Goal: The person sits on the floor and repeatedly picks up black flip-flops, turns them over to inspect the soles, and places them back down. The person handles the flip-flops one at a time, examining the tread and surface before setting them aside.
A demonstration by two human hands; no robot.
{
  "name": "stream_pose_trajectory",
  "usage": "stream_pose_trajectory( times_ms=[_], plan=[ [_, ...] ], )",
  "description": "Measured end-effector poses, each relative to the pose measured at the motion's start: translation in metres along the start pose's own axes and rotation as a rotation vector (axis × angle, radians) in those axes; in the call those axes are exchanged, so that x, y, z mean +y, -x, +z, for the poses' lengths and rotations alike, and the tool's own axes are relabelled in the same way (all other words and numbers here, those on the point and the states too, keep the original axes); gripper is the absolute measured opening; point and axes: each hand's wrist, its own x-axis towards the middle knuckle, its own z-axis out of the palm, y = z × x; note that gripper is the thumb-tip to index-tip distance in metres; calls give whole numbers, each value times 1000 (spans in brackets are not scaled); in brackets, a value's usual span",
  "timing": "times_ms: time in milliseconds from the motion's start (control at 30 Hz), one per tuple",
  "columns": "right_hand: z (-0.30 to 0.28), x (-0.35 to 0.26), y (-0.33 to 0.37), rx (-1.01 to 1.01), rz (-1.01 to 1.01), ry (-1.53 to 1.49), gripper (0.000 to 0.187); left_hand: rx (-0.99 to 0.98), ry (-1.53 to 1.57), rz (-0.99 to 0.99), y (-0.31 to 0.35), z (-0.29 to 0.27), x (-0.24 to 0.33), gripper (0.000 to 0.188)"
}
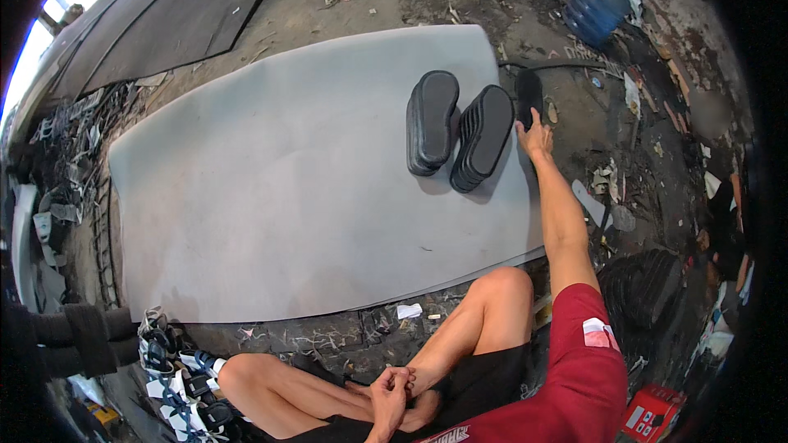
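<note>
My right hand [535, 136] is stretched far out, its fingers on a black shoe sole [529, 95] at the right edge of a large grey rubber sheet [271, 189]. Two stacks of black soles lie on the sheet just left of it, one ribbed stack [481, 138] and one smoother stack [431, 121]. My left hand [391, 389] rests by my crossed legs at the bottom, fingers curled against my foot and holding nothing I can see.
Dark rubber sheets [164, 16] lie at the back left. A blue water jug [597, 5] stands at the back right. Scraps cover the dirt floor. Sandals [176, 377] are piled lower left, a red box [652, 414] lower right.
</note>
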Motion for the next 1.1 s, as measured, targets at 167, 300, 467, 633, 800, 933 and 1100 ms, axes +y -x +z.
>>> stream_pose_trajectory(
  times_ms=[167,300,467,633,800,933,1100],
  plan=[
    [15,-3,-14,23,3,23,66,19,11,-28,-2,3,0,24],
    [4,5,-21,168,-9,2,58,9,56,-43,-1,2,1,23],
    [-60,8,47,298,204,-624,56,5,-26,66,2,3,1,21],
    [-152,10,215,113,80,-1125,58,83,-577,765,23,8,15,24],
    [-188,16,413,-74,22,-1411,40,65,-947,1365,59,27,76,66],
    [-217,2,535,-522,182,-1675,41,-31,-1376,1644,79,17,113,87],
    [-262,6,603,-1011,-37,-1399,48,-138,-1453,1843,87,-39,109,80]
  ],
)
